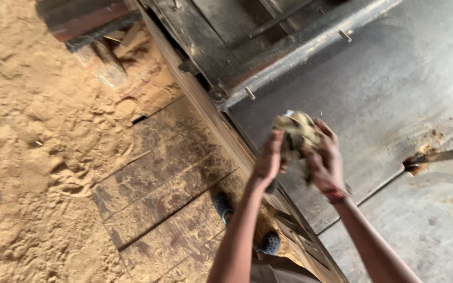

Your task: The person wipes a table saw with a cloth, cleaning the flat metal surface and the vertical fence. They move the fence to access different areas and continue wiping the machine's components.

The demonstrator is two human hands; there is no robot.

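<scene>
Fingers of both the left hand and right hand are curling around a crumpled dirty rag, bunching it above the grey saw table.

Sawdust covers the floor beside dark planks and a grey metal table.

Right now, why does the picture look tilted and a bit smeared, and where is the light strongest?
In the head view, the whole scene is tilted; the left hand, right hand and the crumpled cloth they hold are motion-blurred. Brightest light washes out the grey metal table at upper right; the sawdust is evenly lit, with dark shadow under the machine frame.
</scene>
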